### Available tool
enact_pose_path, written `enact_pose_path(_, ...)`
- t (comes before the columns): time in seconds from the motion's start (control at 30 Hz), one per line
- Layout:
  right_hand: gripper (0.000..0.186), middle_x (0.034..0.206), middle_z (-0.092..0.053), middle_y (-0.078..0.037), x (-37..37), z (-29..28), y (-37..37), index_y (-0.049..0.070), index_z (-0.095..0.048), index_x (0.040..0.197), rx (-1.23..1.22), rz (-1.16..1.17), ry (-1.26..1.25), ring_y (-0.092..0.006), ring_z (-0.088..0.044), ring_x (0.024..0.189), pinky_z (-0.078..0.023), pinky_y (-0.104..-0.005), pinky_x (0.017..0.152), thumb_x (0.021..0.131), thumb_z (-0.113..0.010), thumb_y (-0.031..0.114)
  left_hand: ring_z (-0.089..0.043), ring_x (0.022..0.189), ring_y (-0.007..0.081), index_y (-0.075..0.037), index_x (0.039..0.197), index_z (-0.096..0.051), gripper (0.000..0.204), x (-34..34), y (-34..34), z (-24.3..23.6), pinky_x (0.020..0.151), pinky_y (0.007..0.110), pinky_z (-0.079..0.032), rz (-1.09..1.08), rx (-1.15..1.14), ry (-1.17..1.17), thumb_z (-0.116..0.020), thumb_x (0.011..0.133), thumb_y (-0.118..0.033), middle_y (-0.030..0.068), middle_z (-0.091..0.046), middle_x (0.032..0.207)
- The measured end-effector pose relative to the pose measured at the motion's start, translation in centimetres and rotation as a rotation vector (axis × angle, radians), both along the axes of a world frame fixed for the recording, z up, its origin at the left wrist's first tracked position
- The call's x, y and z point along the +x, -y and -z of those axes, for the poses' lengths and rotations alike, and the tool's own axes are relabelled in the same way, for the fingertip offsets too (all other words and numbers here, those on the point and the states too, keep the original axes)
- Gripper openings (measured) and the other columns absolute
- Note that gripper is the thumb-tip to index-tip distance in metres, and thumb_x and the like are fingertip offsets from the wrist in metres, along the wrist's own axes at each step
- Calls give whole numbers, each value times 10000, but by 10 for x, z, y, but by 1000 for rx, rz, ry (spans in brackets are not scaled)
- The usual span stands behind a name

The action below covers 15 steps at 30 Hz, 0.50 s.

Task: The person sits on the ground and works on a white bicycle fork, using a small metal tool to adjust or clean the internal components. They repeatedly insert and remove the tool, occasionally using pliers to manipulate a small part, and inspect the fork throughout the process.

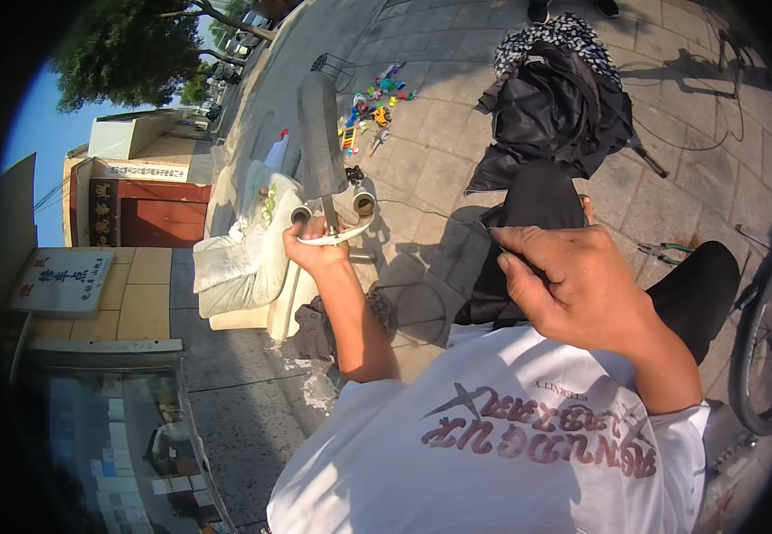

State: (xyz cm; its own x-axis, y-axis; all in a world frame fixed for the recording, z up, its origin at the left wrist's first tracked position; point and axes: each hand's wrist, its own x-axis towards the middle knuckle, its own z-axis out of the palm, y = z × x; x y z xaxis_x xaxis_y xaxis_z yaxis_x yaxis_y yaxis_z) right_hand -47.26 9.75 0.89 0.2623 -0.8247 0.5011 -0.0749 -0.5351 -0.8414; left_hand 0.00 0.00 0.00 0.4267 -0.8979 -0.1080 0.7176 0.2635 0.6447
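My left hand is closed around a white curved lever-like part, out in front of me on the left. Right beside it are two open metal tube ends, and a long grey padded piece rises beyond them. A thin wire stretches from near this part toward my right hand. That hand is raised over my lap, thumb and forefinger pinched on the wire's end. Its other fingers are curled in. My black trousers show beneath it.
Green-handled pliers lie on the paving at right, near a bicycle wheel. Colourful small toys are scattered ahead. A black jacket is heaped in front. White bags stand at left; another person's shoe shows at the top.
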Motion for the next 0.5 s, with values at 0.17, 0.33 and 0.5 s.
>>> enact_pose_path(0.17,160,646,-621,-161,21,-5,9,17,-586,813,-78,-49,-72,-386,-639,609,-494,-471,549,872,-659,146,-354,418,141,-215,634,-308,308,-3,3,-24,816,494,-520,-78,-42,53,-567,799,-233,-45,-315,472)
enact_pose_path(0.33,108,664,-617,-189,44,-15,14,0,-606,857,-60,-70,-146,-390,-645,628,-507,-441,555,887,-627,102,-362,411,146,-194,682,-322,253,-6,-4,-34,792,518,-510,-131,-7,88,-546,796,-230,-38,-328,475)
enact_pose_path(0.5,138,709,-658,-186,67,-25,22,9,-610,854,-97,-133,-229,-399,-676,692,-540,-466,637,897,-596,140,-347,396,123,-221,626,-304,287,-8,-12,-38,626,425,-504,-96,-70,88,-542,786,-207,-45,-318,470)
